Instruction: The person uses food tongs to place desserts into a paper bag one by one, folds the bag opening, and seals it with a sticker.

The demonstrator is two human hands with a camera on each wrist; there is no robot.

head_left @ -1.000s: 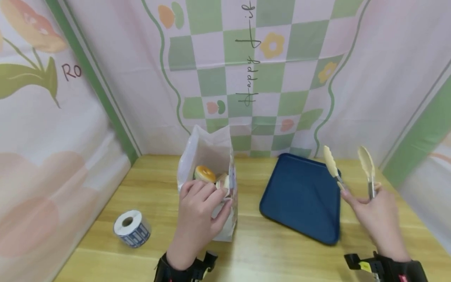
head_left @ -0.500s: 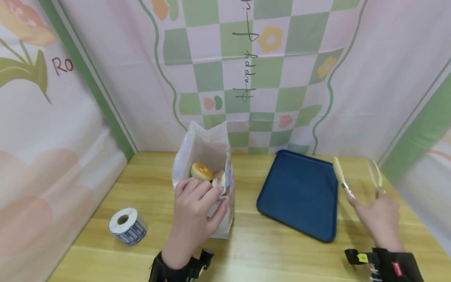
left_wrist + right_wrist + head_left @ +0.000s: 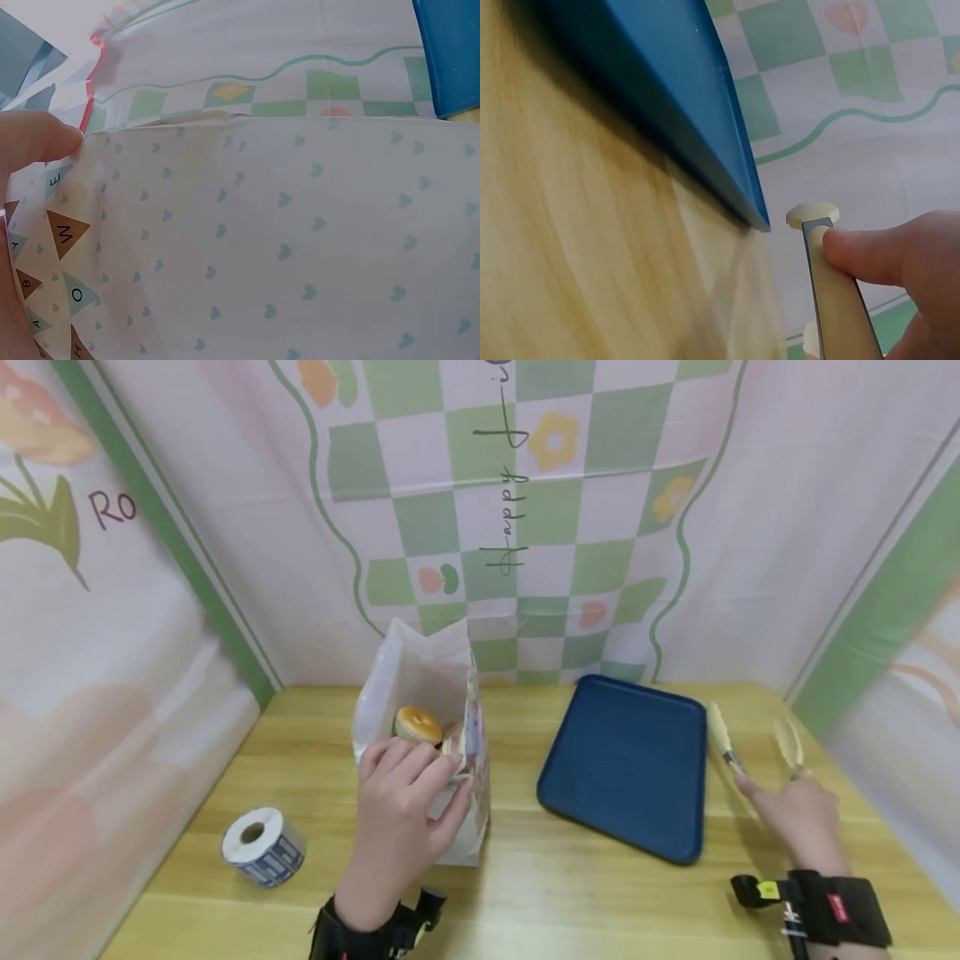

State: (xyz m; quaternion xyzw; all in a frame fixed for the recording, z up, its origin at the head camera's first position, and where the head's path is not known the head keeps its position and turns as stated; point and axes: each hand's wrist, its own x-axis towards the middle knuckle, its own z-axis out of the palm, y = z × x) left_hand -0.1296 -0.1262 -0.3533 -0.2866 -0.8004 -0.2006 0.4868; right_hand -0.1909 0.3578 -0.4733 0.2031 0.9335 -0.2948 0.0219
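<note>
My left hand (image 3: pixel 401 802) holds the near rim of an upright white paper bag (image 3: pixel 474 835), thumb and fingers pinching its edge. Inside the bag's mouth show a round golden bun (image 3: pixel 418 725) and, partly behind my fingers, a second piece of food (image 3: pixel 452 739). In the left wrist view the bag (image 3: pixel 262 225) has small hearts and lettered pennants. My right hand (image 3: pixel 802 822) grips a pair of tongs (image 3: pixel 720 735) with cream tips spread apart, nothing between them. Seen from the right wrist, the thumb presses along one arm of the tongs (image 3: pixel 836 292).
A dark blue tray (image 3: pixel 630 768) lies between the bag and the tongs, its right edge close to the tongs. To the bag's left stands a roll of printed labels (image 3: pixel 264 847). Patterned cloth (image 3: pixel 562 527) closes off the back and sides of the wooden table (image 3: pixel 555 893).
My right hand has lowered the tongs from beside and above the tray's far right corner to near the table, right of the tray. My left hand keeps its grip on the bag.
</note>
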